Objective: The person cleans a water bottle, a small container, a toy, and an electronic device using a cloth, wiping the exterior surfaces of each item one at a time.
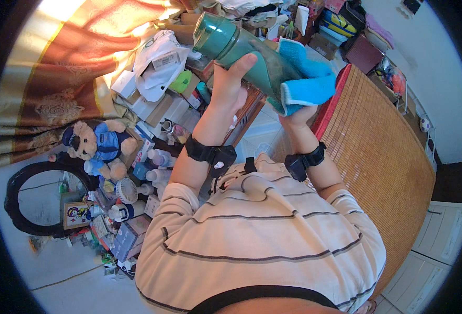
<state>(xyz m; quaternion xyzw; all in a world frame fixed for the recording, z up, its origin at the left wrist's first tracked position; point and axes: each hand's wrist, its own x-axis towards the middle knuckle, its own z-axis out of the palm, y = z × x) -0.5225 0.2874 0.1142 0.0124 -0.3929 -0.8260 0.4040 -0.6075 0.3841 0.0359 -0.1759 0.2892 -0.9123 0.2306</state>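
Note:
A green see-through water bottle (262,62) is held up in front of me, tilted, its lidded end toward the upper left. My left hand (232,83) grips its side near the lid, thumb laid across the body. At the bottle's base, a bright blue cloth (310,90) is wrapped round it. My right hand (298,116) holds that cloth from below against the bottle; most of its fingers are hidden behind the cloth. Each of my wrists wears a black strap with a small box.
To the left, a crowded table carries a white plastic bag (160,68), a teddy bear (99,144), a small fan (127,191) and a round black-framed mirror (42,199). A bed with a woven mat (377,157) lies on the right. Patterned curtains (69,78) hang at upper left.

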